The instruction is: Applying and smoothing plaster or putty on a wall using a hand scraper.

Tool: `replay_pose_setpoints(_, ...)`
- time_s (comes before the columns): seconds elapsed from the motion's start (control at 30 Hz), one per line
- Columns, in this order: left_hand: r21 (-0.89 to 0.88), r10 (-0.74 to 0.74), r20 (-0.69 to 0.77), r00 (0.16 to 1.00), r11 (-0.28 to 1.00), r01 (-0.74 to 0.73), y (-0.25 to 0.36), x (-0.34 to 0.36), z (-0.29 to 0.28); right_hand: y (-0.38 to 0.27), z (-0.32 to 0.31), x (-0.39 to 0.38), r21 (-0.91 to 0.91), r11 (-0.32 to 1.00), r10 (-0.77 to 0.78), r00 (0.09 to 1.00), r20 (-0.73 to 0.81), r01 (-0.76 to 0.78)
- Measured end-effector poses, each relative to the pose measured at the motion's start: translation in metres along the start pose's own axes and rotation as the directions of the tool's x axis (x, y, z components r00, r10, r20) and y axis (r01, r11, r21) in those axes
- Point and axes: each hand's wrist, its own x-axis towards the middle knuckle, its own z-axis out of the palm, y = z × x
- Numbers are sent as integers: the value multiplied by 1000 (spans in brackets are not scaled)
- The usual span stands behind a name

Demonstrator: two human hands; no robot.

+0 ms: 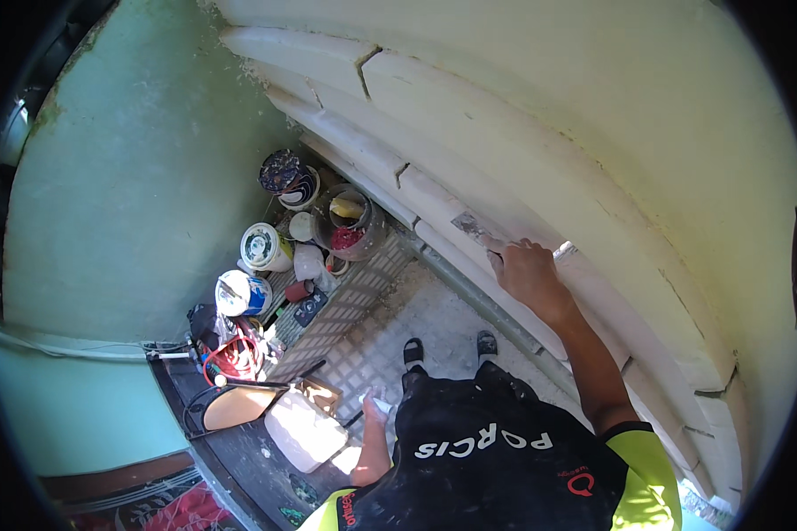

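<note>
My right hand (530, 273) is closed around the handle of a putty knife (469, 225). The knife's grey, smeared blade lies against the pale block wall (434, 199), near a groove between two courses. Low by my left side, my left hand (375, 418) is closed on a small whitish thing (383, 404); glare hides what kind it is. White powder or paste marks the fingers of that hand.
Lidded paint buckets (266, 247), a clear tub (350, 226) and a red hose (239, 350) crowd a crate-like stand at left. A white block-shaped bag (305, 431) sits near my left arm. Dusty floor (434, 305) lies around my feet, beside a grey ledge (478, 301).
</note>
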Motion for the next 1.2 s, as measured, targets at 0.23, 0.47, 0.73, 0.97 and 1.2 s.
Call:
replay_pose_setpoints(0.23, -13, 64, -3, 998, 998, -64, -6, -33, 5, -8, 38, 33, -10, 995, -96, 983, -159, 96)
replay_pose_setpoints(0.47, -123, 76, -34, 997, 989, -79, -20, -33, -25, 2, 30, 36, -24, 999, -27, 997, -68, 25)
replay_pose_setpoints(0.73, -103, 32, -186, 982, 993, -52, -34, -30, -42, -3, -15, 33, 13, 994, -112, 993, -29, 112)
replay_pose_setpoints(0.97, -157, -31, -157, 987, 988, 6, -28, -7, -35, -18, -27, 33, -15, 1000, -9, 994, 105, 11)
replay_pose_setpoints(1.2, -28, -4, -50, 999, 1000, 2, 15, 19, -14, -13, 2, 37, -13, 1000, -24, 999, 37, 24)
